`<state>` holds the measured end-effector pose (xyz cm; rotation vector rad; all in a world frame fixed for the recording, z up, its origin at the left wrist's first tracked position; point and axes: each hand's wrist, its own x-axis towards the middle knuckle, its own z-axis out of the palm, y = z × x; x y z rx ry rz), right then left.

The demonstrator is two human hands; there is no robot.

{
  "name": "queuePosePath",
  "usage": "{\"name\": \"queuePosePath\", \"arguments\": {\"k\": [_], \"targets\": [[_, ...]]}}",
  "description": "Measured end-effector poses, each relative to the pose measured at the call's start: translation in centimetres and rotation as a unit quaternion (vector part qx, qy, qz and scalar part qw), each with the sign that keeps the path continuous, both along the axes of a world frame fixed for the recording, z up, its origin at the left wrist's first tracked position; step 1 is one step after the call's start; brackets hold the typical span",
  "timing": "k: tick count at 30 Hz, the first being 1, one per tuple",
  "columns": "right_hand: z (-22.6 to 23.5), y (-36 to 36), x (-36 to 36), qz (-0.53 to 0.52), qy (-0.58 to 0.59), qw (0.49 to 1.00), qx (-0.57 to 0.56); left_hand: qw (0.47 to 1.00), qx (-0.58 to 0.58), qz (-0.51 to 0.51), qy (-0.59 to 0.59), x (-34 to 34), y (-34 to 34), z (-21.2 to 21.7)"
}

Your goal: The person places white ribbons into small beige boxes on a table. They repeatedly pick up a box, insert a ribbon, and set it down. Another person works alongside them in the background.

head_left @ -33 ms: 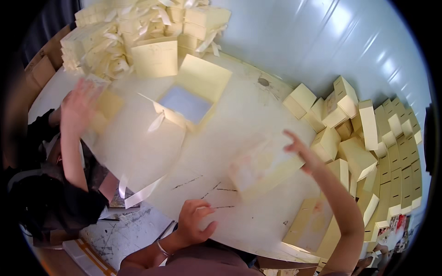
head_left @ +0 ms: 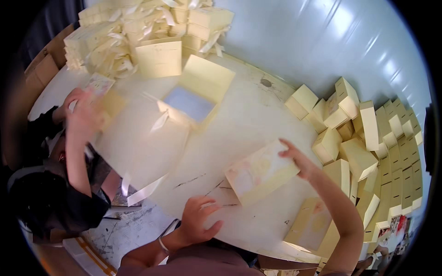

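Right hand: your right hand [head_left: 299, 162] reaches over the right end of the printed box [head_left: 258, 168], fingers bent and touching it. The far side of the grip is hidden, so I cannot tell whether it is clamped on.
Printed box: it lies slantwise just left of your right hand, ahead and to the right of your left hand, and appears to rest on the bench [head_left: 258, 112].
Left hand: your left hand [head_left: 198, 221] has nothing in it, its fingers and thumb apart, near the box but not touching it.
Just changed: a moment ago the box was a blur and your right fingers stretched out at its far corner; now they are drawn in onto it and its printed top shows clearly. Your left hand has barely shifted.
Meaning: the box seems to have slowed, with your right hand alone governing it and your left at liberty.
Second printed box: this one [head_left: 309, 221] lies nearer you than your right hand, beside that forearm.
Piled boxes: the pale yellow pile [head_left: 357, 156] stands right of your right hand.
Ribboned box: the open-topped, blue-lined box [head_left: 209, 78] sits beyond your left hand.
Co-worker's hands: these [head_left: 85, 115] are blurred, well left of your left hand.
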<state>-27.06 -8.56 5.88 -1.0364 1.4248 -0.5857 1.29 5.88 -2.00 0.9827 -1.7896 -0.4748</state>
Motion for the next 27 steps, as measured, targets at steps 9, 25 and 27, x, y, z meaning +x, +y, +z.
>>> {"name": "queuePosePath", "arguments": {"k": [9,25,27], "targets": [[-2.3,6.2,-0.4,0.143,0.191,0.961,-0.140,0.925,0.064,-0.065,-0.368,-5.4,-1.3,5.3],[-3.4,9.1,-0.3,0.066,0.122,0.979,-0.151,0.950,0.066,-0.076,-0.296,-4.2,-5.1,4.2],[-2.9,9.7,0.0,0.094,0.130,0.982,-0.099,0.944,0.112,-0.121,-0.285,-4.5,-4.5,4.2]]}}
